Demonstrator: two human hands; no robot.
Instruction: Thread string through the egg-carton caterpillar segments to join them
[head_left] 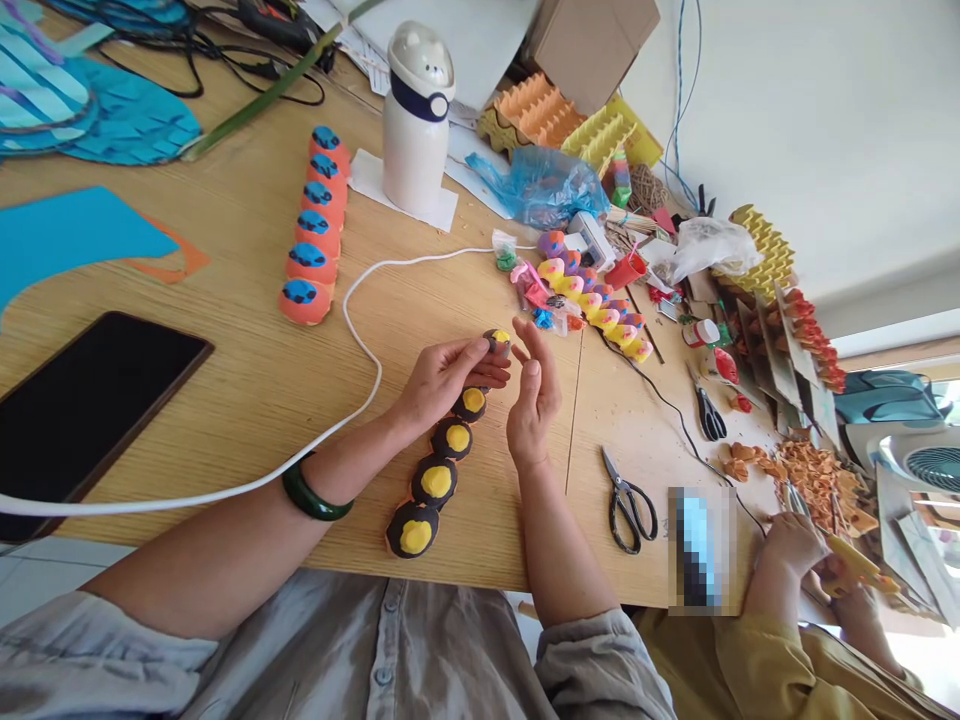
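Note:
My left hand [454, 372], with a dark green bangle on its wrist, grips the far end of a strip of black cups with yellow centres [436, 482]. Thumb and fingers close round the last cup, and the strip runs back toward the table's front edge. Just right of that end is my right hand [534, 400], raised with its fingers apart and nothing in it. An orange strip with blue and black tops [311, 240] lies farther left.
A phone [90, 410] and white cable [360, 350] lie left. Behind stands a white bottle [415, 130]. Yellow and purple strips [592, 300], scissors [628, 500] and egg trays [536, 110] are to the right. A co-worker's hands [795, 545] hold something yellow at the far right.

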